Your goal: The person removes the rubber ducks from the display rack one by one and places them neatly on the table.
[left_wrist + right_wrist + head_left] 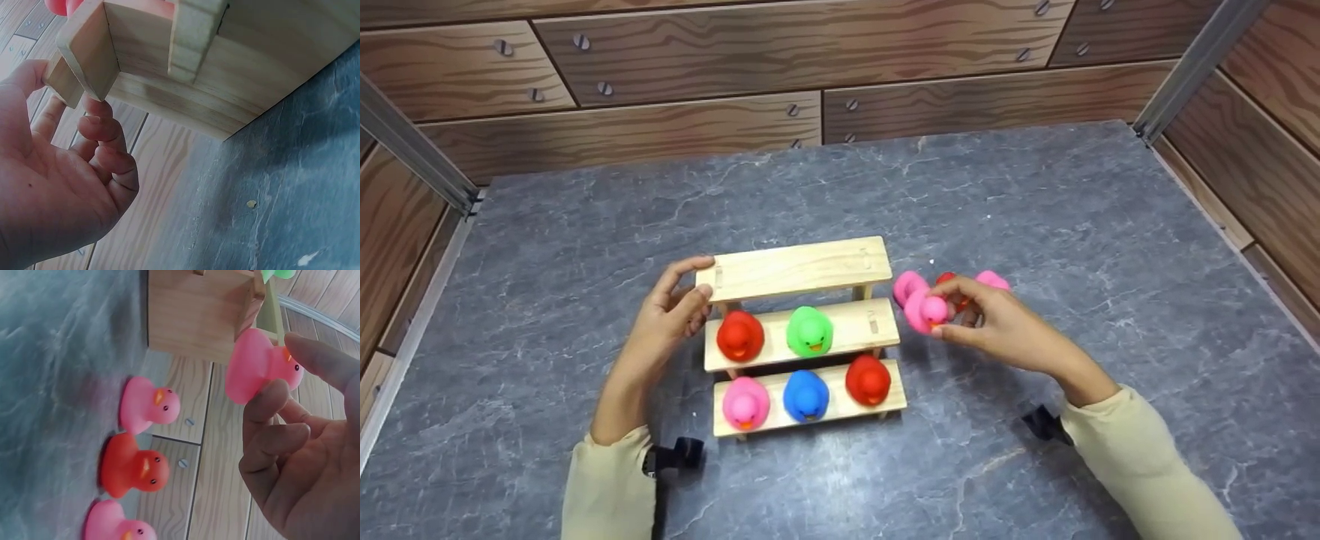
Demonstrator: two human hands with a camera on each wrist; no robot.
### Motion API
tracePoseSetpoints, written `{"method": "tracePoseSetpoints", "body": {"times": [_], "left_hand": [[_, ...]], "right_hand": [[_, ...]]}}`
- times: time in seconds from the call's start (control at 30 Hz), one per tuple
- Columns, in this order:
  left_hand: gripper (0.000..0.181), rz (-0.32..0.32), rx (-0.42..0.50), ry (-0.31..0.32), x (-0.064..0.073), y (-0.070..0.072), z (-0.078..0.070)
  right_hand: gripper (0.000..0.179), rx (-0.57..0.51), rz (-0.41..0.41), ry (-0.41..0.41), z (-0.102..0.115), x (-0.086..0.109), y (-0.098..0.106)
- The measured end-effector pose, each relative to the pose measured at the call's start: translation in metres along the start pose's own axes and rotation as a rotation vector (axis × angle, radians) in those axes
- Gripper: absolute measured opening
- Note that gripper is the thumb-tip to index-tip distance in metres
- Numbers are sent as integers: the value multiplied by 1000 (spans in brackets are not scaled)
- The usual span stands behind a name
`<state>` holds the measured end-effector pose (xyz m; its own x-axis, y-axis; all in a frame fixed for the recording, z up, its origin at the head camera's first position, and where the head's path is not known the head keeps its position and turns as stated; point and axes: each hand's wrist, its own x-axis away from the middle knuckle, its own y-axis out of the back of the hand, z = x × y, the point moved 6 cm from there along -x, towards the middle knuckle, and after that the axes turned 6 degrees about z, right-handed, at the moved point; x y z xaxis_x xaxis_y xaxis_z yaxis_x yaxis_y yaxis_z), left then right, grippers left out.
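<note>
A three-tier wooden stand [795,270] is in the middle of the head view. My left hand [664,315] grips the left end of its top shelf between thumb and fingers. Beside the stand's right end, my right hand [990,322] pinches a pink rubber duck [247,365], raised off the table in the right wrist view. On the middle shelf sit a red duck [740,336] and a green duck [810,331]. The bottom shelf carries a pink duck [746,403], a blue duck [806,396] and another red duck [868,380]. The top shelf is bare.
On the grey marbled table [1072,195], right of the stand, a pink duck [138,405], a red duck [126,467] and another pink duck [107,523] stand in a row, partly behind my right hand in the head view. Wood-patterned walls [810,52] enclose the table.
</note>
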<state>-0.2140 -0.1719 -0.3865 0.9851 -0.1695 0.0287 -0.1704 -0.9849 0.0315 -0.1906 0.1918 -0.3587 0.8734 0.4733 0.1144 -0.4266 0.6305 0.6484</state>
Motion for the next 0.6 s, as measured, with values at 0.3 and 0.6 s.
{"method": "tracePoseSetpoints", "body": {"times": [0.3, 0.6], "left_hand": [[30, 6, -11, -2, 0, -2, -3], [30, 0, 11, -8, 1, -1, -1]], "right_hand": [[35, 105, 30, -52, -14, 1, -4], [37, 143, 71, -95, -24, -3, -10]]}}
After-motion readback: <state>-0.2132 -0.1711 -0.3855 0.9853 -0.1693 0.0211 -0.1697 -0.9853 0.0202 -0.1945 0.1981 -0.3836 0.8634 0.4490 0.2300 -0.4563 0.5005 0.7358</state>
